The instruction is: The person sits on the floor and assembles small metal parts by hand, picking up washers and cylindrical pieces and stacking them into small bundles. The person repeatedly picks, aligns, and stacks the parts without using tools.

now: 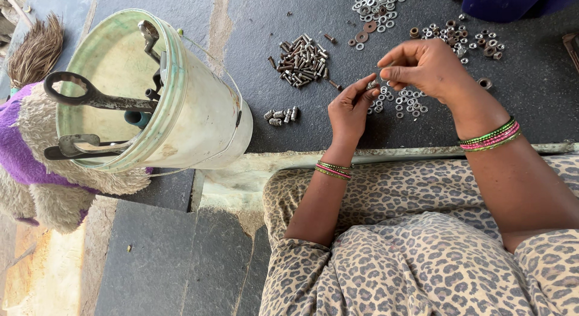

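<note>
Fingers of both hands meet over a dark stone floor, seen from above a lap in leopard-print cloth [416, 255]. Both forearms reach forward from the lap, each wrist ringed with green and pink bangles [490, 136]. On the left hand [348, 111], which rises palm-inward with the wrist bent up, thumb and forefinger are pressed together, pinching a small bolt [372, 83]. Slightly higher and angled down from the right, the right hand [422, 67] has its thumb and forefinger closed at the same bolt, touching the left fingertips; what they grip there is too small to tell. Just beyond the hands, loose washers [407, 102] lie scattered on the floor. Left of them sits a short row of nuts [280, 115], and farther off a pile of bolts [303, 61]. More washers [375, 5] and a cluster of nuts [461, 37] lie at the far edge. Well to the left, a white bucket [205, 123] lies tipped, with wrenches [96, 98] inside, beside a purple and beige mat [36, 171] and a broom [36, 50].
</note>
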